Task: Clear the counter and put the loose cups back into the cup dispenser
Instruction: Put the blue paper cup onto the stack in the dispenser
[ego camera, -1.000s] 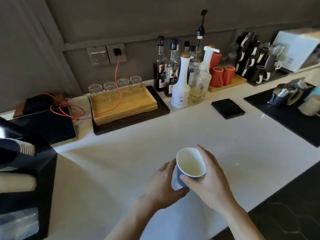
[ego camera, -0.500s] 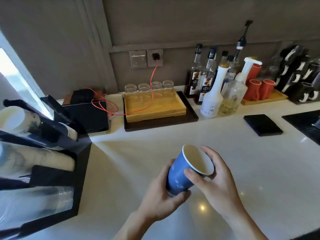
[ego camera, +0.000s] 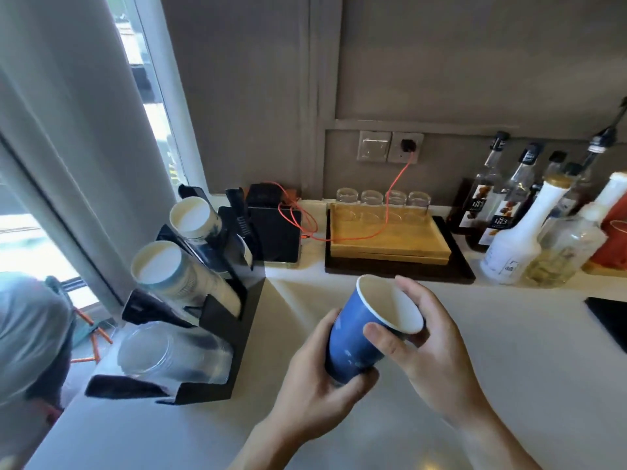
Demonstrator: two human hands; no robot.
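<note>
A blue paper cup (ego camera: pixel 359 337) with a white inside is tilted, its mouth facing up and right, above the white counter (ego camera: pixel 509 385). My left hand (ego camera: pixel 315 381) wraps its base from below. My right hand (ego camera: pixel 431 347) pinches its rim and side. At the left stands the black cup dispenser (ego camera: pixel 234 320), with two slanted stacks of paper cups (ego camera: pixel 176 276) (ego camera: pixel 196 218) and a stack of clear plastic cups (ego camera: pixel 169 354) at the bottom. The dispenser sits a hand's width left of the cup.
A wooden tray on a dark board (ego camera: pixel 390 245) holds several upturned glasses (ego camera: pixel 383 198) at the back. Syrup bottles (ego camera: pixel 509 225) crowd the back right. An orange cable (ego camera: pixel 390 205) runs from the wall socket to a black device (ego camera: pixel 274 228). A window and curtain fill the left.
My view has swung left, bringing the cup dispenser fully into sight. Both hands have tilted the blue cup over from upright and carried it left toward the dispenser.
</note>
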